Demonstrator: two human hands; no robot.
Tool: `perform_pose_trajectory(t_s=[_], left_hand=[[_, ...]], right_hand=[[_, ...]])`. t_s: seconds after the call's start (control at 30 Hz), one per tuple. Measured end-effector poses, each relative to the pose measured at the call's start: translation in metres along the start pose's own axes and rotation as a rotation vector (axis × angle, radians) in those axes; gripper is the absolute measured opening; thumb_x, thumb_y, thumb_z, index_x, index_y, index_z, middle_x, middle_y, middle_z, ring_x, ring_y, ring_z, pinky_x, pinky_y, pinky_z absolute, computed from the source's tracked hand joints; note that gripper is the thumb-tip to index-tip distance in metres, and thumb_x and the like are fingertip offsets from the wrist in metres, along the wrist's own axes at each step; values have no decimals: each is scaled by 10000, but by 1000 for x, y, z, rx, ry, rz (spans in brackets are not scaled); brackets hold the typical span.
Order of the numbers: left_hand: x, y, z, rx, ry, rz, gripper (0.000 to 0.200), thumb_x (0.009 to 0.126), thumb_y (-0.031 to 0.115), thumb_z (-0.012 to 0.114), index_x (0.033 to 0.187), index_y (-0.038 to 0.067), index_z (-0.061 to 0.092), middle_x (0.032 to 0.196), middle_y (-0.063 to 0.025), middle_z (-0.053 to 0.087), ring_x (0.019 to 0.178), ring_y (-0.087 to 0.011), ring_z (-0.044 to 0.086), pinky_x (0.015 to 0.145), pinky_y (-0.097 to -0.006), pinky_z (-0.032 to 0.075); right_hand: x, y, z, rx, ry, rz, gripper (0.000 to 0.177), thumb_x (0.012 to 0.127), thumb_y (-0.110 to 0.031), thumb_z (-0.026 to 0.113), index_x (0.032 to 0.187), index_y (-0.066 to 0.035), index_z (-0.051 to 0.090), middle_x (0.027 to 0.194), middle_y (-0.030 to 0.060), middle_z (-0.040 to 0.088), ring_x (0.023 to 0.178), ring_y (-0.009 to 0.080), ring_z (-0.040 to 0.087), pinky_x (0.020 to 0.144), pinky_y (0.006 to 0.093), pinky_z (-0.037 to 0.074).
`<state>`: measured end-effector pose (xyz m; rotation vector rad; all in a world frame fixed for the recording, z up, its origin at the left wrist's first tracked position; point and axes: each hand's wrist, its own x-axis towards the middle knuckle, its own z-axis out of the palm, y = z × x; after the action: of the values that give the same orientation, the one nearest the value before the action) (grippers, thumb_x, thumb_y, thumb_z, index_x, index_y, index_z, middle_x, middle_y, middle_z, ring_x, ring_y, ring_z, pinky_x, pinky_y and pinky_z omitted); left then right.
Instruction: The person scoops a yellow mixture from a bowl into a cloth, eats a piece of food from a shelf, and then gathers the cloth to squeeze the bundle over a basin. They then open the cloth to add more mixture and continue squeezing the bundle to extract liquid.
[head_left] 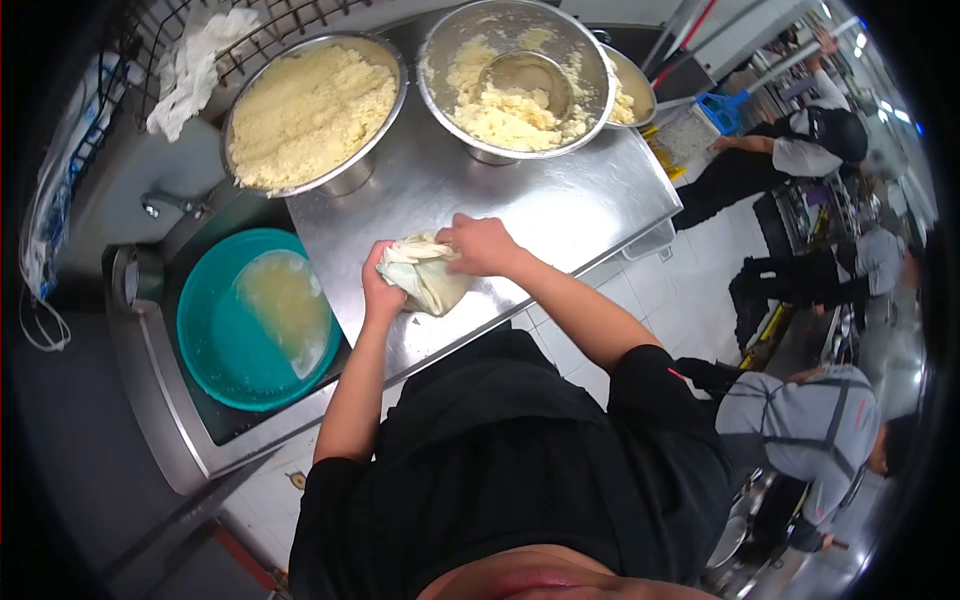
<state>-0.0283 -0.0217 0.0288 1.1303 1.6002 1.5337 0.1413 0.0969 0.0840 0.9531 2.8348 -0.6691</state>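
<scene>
A bunched, pale cloth bundle (432,280) hangs over the steel table (520,200) near its front edge. My left hand (381,284) grips its left side, with the fingers closed on the cloth. My right hand (478,246) pinches the gathered upper part on the right. Beyond my hands, a steel bowl (398,95) heaped with crumbly yellow food stands at the back left. Another steel bowl (607,110) at the back centre holds less of that food and a smaller metal bowl (525,78).
A green basin (205,340) with cloudy liquid sits in the sink at left, below a faucet (172,205). A white cloth (195,70) hangs on a wire rack. A third bowl (650,95) stands behind. Several people work at right; one holds a blue-headed tool (722,110).
</scene>
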Motion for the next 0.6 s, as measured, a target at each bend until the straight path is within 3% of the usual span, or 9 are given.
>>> perform_pose_trajectory(t_s=[0.07,0.1,0.17,0.27,0.33,0.43,0.5,0.53,0.6], left_hand=[[2,-1,-1,-8,-97,21,298,767,9,674,1029,53,538,938,-19,613,875,-117,569,803,-269,458],[2,3,0,-5,-125,2,357,769,23,692,1070,66,505,964,-33,617,892,-122,576,810,-278,463],[-1,22,-5,132,-241,-83,512,802,73,709,1224,105,421,1072,-77,613,952,-151,585,848,-305,466],[11,14,9,293,-186,-91,534,840,117,670,1301,121,399,1109,-97,615,979,-184,593,860,-314,465],[6,18,4,206,-139,54,432,876,149,609,1279,91,466,1068,-89,641,977,-196,604,853,-313,470],[9,-22,-11,203,-318,26,357,827,146,650,1150,36,545,1079,-82,634,965,-158,597,862,-327,471],[9,-47,-8,-392,-132,-104,227,775,103,675,985,28,633,932,-51,669,865,-170,634,779,-316,500],[8,-44,-10,-397,-145,-105,227,775,103,675,985,28,633,932,-51,669,865,-170,634,779,-316,500],[8,-32,-17,-128,-135,32,358,745,22,678,1092,43,590,1052,-49,640,951,-155,622,839,-316,492]], right_hand=[[10,-9,13,100,128,54,257,704,-217,686,954,-163,661,950,102,589,889,306,614,764,392,488],[14,-12,16,100,134,64,257,704,-217,686,954,-163,661,950,102,589,889,306,614,764,392,488],[21,-27,19,547,334,30,145,703,-142,613,841,-104,635,875,169,578,883,366,591,751,442,470],[30,-71,28,715,488,197,138,707,-124,598,836,-79,613,874,187,583,889,391,575,763,447,454],[27,-82,27,677,529,247,139,709,-137,612,825,-62,595,906,181,595,889,383,577,778,433,461],[10,-92,19,741,530,120,184,709,-154,635,865,-64,596,918,157,591,897,360,581,792,419,467],[-1,-92,4,799,325,-91,334,703,-128,699,1017,-71,598,1060,109,594,1001,287,595,866,379,468],[-7,-90,1,797,333,-80,334,703,-128,699,1017,-71,598,1060,109,594,1001,287,595,866,379,468],[-17,-81,-7,1239,463,-111,481,703,-139,731,1152,-76,568,1163,116,570,1113,291,561,943,377,455]])
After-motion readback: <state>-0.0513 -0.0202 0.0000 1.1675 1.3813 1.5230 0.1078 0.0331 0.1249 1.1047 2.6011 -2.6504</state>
